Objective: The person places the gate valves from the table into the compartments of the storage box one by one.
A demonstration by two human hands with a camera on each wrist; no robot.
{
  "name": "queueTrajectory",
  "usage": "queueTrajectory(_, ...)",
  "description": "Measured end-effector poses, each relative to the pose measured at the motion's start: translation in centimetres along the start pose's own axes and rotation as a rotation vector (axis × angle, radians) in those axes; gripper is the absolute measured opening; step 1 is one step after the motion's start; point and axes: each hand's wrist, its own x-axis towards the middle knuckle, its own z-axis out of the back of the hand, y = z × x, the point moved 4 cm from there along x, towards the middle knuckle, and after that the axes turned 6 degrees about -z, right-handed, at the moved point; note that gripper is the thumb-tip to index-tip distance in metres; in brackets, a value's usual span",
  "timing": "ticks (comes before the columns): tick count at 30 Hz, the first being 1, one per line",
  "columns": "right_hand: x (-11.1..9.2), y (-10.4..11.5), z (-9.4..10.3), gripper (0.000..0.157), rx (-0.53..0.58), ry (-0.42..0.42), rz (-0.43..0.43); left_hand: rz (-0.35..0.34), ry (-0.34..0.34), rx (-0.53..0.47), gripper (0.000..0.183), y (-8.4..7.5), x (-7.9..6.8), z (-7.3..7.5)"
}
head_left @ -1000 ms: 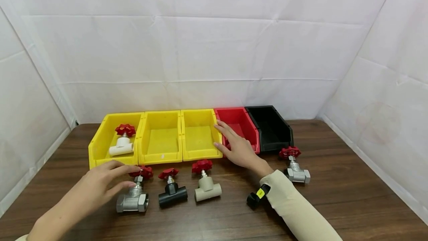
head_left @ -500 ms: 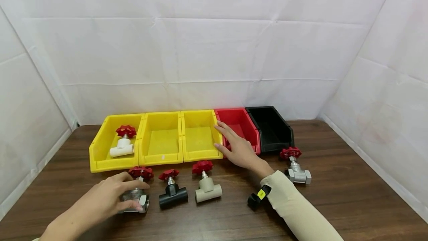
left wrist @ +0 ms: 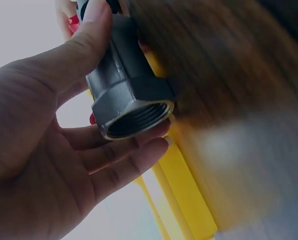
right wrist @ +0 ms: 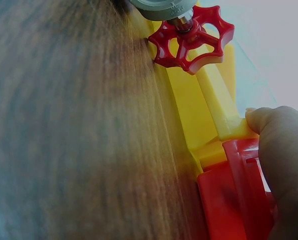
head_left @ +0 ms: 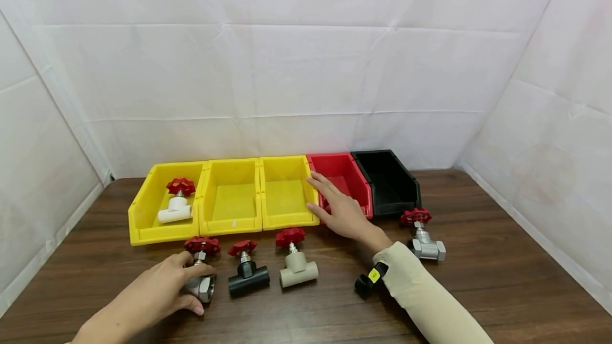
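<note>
My left hand is around a metal valve with a red handwheel at the front left. In the left wrist view the thumb presses one side of the valve's grey threaded body, and the fingers lie along the other side. Part of the body is hidden behind the hand in the head view. My right hand rests with extended fingers on the adjoining walls of the right yellow bin and the red bin. In the right wrist view its thumb touches the yellow rim.
A black valve and a beige valve stand between the hands. Another metal valve is at the right, by the black bin. A white valve sits in the left yellow bin, beside the middle yellow bin.
My left hand has come down and right from the handwheel to the body of the metal valve, and its fingers have closed around it. The right hand has stayed in place.
</note>
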Motion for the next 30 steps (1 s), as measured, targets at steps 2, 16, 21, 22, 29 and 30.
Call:
queueTrajectory(2, 0.01, 0.02, 0.01, 0.064, -0.002, 0.004, -0.001, 0.016, 0.014, 0.006, 0.054, -0.05, 0.02, -0.12)
queueTrajectory(16, -0.04, 0.02, 0.05, 0.064, 0.012, -0.001, 0.011, -0.022, -0.003, 0.042, 0.05, -0.41, -0.04, -0.11)
queueTrajectory(21, -0.09, -0.09, -0.05, 0.064, 0.013, -0.001, -0.001, -0.022, 0.014, 0.035, 0.049, -0.3, -0.02, -0.22)
queueTrajectory(22, -0.11, -0.07, -0.04, 0.064, 0.011, -0.001, -0.002, -0.024, 0.013, 0.034, 0.048, -0.22, -0.04, -0.27)
queueTrajectory(29, -0.06, 0.0, 0.04, 0.064, 0.014, 0.007, 0.002, -0.045, -0.013, 0.026, 0.041, -0.3, -0.2, -0.23)
queueTrajectory(30, -0.04, 0.02, 0.04, 0.064, 0.015, 0.009, 0.003, -0.047, -0.011, 0.025, 0.04, -0.31, -0.23, -0.22)
